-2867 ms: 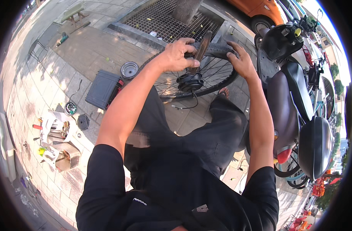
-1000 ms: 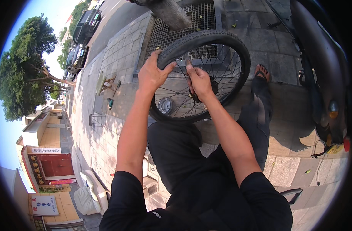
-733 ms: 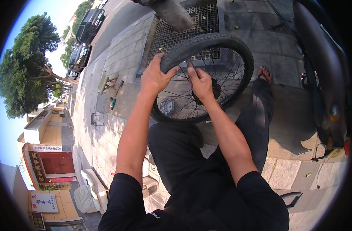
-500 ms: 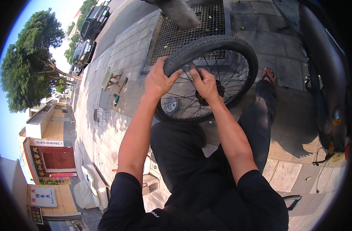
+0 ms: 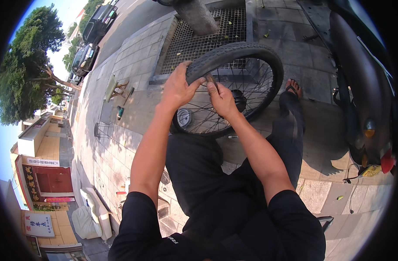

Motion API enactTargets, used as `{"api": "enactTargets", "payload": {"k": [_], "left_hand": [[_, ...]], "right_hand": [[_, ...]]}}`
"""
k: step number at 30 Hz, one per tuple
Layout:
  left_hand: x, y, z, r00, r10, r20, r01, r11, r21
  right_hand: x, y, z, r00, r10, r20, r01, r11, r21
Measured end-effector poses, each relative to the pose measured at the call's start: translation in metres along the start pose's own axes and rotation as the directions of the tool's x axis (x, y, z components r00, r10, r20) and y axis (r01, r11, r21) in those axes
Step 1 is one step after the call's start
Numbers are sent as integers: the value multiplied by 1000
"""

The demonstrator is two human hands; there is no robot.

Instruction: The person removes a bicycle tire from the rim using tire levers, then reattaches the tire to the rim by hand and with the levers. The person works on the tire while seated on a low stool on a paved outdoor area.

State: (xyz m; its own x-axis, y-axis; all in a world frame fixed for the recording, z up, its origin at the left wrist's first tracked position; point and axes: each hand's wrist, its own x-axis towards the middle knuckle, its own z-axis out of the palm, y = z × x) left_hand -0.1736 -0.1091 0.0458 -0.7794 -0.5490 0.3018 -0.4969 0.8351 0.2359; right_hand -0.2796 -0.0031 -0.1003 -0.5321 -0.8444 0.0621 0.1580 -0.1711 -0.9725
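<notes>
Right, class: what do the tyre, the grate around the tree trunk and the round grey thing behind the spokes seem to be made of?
Tyre: most likely rubber, matt black, given its moulded, knobbly tread.
Grate: perhaps metal or composite; its dull bars form a stiff-looking, regular grid, which settles neither.
Round grey thing: probably metal, given its pale, slightly shiny surface, though it shows small.

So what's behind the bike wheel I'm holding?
Through the wheel and past its tire: paving, a round metal object and part of a grate. Whatever lies directly behind the tire, left hand or right hand is covered.
</notes>
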Motion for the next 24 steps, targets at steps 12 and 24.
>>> {"api": "enactTargets", "payload": {"k": [12, 24], "left_hand": [[-10, 28, -8, 968, -227, 107, 241, 958, -153], [-22, 14, 5, 978, -184, 101, 208, 913, -352]], "right_hand": [[-50, -95, -50, 994, -81, 71, 107, 637, -763], [87, -275, -57, 816, 528, 237, 436, -293, -851]]}}
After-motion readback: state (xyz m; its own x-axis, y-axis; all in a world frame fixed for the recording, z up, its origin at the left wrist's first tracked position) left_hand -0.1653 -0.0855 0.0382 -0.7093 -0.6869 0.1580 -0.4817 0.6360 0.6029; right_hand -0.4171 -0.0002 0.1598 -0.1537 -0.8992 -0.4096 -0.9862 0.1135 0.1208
